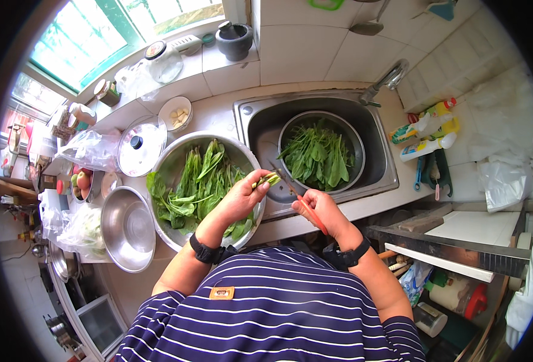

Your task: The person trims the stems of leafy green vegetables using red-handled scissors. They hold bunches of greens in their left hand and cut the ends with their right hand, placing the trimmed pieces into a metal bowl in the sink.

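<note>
My left hand (241,194) pinches a small bunch of green stems (271,179), cut ends pointing right, over the sink's left edge. In my right hand (325,210) is a pair of scissors with orange-red handles (312,215); the blades reach up close to the stem ends, and whether they touch is hard to tell. Below my left hand, a large metal basin (169,156) holds leafy greens (203,185). A second metal basin (363,158) stands inside the stainless steel sink (259,140), filled with more leafy greens (316,156). Its inside lies right of the blades.
An empty metal bowl (128,228), a glass lid (142,147) and a bowl of peeled garlic cloves (176,113) crowd the left counter. A faucet (386,81) rises behind the sink. Detergent bottles (429,147) lie right of it. An open drawer (452,244) juts out at lower right.
</note>
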